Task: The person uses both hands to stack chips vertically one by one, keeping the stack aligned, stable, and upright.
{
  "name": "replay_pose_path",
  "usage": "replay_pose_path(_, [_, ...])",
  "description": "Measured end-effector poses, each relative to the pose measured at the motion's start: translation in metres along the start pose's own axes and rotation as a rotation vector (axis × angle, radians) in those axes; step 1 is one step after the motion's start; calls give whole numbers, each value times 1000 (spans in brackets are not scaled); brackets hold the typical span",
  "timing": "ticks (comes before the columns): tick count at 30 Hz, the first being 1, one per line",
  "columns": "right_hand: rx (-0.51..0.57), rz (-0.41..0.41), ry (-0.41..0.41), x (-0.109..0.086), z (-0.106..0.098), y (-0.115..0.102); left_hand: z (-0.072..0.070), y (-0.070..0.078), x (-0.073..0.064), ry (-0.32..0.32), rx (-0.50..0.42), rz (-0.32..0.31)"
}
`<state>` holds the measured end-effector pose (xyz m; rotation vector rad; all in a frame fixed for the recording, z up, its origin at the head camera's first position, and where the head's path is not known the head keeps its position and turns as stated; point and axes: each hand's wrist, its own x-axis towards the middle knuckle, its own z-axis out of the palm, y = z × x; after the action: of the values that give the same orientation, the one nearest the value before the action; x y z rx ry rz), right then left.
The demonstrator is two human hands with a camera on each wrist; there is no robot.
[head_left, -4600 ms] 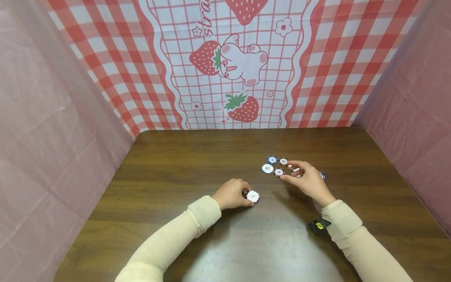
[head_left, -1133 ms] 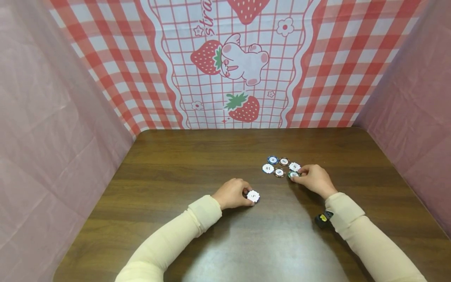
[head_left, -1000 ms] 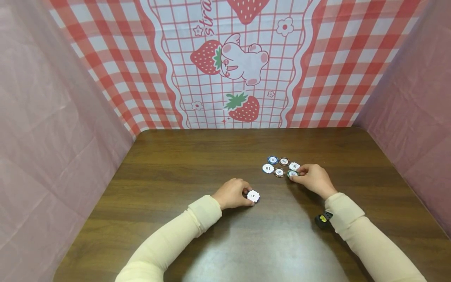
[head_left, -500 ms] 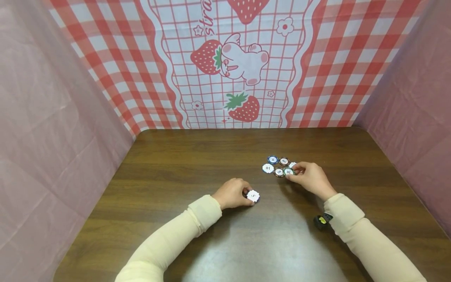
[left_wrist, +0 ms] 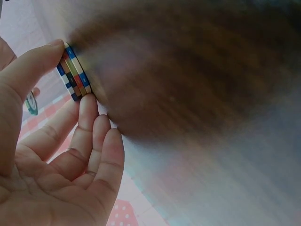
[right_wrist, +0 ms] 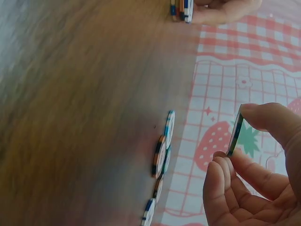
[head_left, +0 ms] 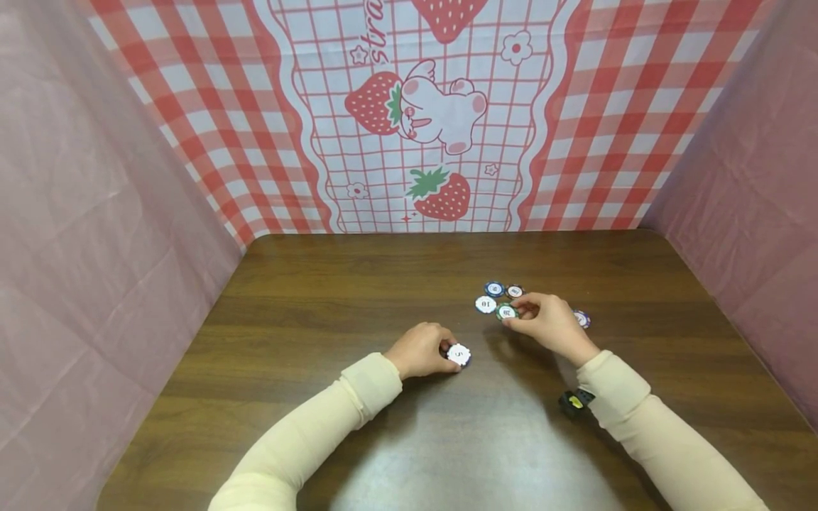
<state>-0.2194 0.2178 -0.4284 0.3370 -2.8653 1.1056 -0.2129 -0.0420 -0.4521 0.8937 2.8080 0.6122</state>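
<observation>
Green-rimmed round chip (head_left: 507, 312): centre is white, number dark.
Multicoloured round chip stack (left_wrist: 75, 73): edges in blue, white, red blocks.
Brown wood-grain table (head_left: 307, 305): darker streaks.
Red-white cloth (head_left: 409, 117): checks, strawberries.

Bright, diffuse light spreads over the head view, leaving pale glare on the near surface (head_left: 473, 447) and soft shadows beside the sleeves (head_left: 319, 429), while both wrist views look hazy, their wood grain smeared out of focus.

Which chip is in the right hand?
The green-rimmed chip, pinched above the table by the right hand; the other chips lie on it or are stacked in the left hand.
</observation>
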Motion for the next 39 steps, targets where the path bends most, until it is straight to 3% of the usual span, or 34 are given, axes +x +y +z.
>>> replay_pose_path(16, [30, -130, -43, 3, 26, -23, -2, 1, 0, -11, -11, -8])
replay_pose_path(27, [27, -160, -141, 3, 41, -34, -3, 1, -1, -10, 1, 10])
replay_pose_path(39, [26, -209, -183, 2, 49, -40, -3, 2, -1, 1, 14, 9])
